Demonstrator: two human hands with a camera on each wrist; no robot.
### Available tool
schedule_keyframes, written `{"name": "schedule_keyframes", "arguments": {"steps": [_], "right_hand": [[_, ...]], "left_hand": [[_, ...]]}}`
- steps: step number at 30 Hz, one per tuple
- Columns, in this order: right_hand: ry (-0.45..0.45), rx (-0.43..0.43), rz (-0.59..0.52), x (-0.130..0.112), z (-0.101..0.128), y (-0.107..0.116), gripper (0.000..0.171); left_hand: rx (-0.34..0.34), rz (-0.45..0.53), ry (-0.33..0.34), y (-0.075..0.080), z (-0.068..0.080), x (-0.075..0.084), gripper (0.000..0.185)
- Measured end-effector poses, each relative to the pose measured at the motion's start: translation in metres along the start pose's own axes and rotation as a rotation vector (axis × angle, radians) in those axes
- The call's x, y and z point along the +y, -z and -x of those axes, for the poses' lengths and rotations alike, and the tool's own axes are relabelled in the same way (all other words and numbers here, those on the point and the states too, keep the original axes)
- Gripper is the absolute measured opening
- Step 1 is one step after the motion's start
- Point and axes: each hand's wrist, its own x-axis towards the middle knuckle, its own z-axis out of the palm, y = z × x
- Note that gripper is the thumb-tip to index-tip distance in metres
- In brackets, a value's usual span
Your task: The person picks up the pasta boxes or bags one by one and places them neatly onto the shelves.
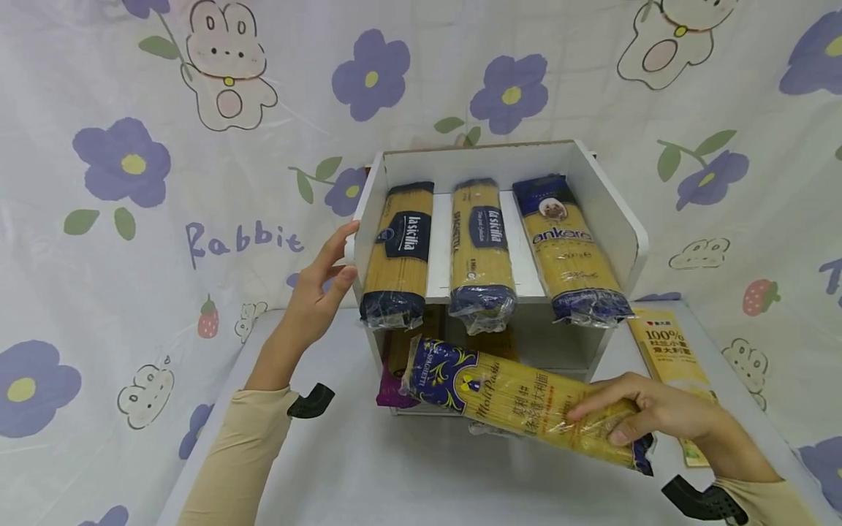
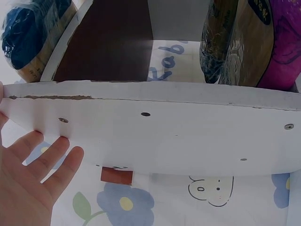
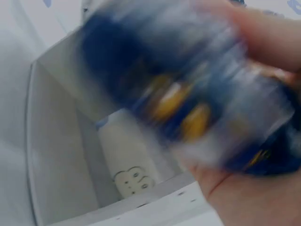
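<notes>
My right hand [image 1: 677, 413] grips the right end of a yellow and blue spaghetti pack [image 1: 513, 398], thumb in front. The pack slants down to the right before the lower level of a white two-level shelf [image 1: 615, 212]. Blurred in the right wrist view, the pack's blue end [image 3: 183, 103] hides much of the palm. My left hand [image 1: 312, 299] touches the shelf's left side with extended fingers; the left wrist view shows its spread fingertips by the white side panel [image 2: 183, 134]. On the upper level lie two la Sicilia spaghetti packs [image 1: 380, 270] [image 1: 482, 256] and one Ankara pack [image 1: 569, 252].
A yellow pasta pack [image 1: 664, 351] lies on the white table [image 1: 342, 467], right of the shelf. Inside the lower level, a purple pack [image 1: 393, 391] stands at the left, partly hidden. Behind everything hangs a patterned cloth [image 1: 421, 44].
</notes>
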Motion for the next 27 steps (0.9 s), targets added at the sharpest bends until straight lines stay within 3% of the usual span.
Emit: {"name": "schedule_keyframes", "arguments": {"steps": [5,17,24,27], "right_hand": [[-0.068,0.087,-0.064,0.01,0.003,0.0,0.049],[0.009,0.239,-0.154,0.026,0.007,-0.008,0.056],[-0.051,0.416,-0.145,0.03,0.008,-0.02,0.052],[-0.029,0.499,-0.116,0.034,0.01,-0.026,0.05]], "left_hand": [[0.003,0.002,-0.01,0.001,-0.001,0.0,0.054],[0.0,0.015,-0.007,0.0,-0.001,0.0,0.054],[-0.003,0.016,0.007,0.0,0.0,0.0,0.054],[-0.001,0.015,0.007,0.0,0.0,0.001,0.054]]}}
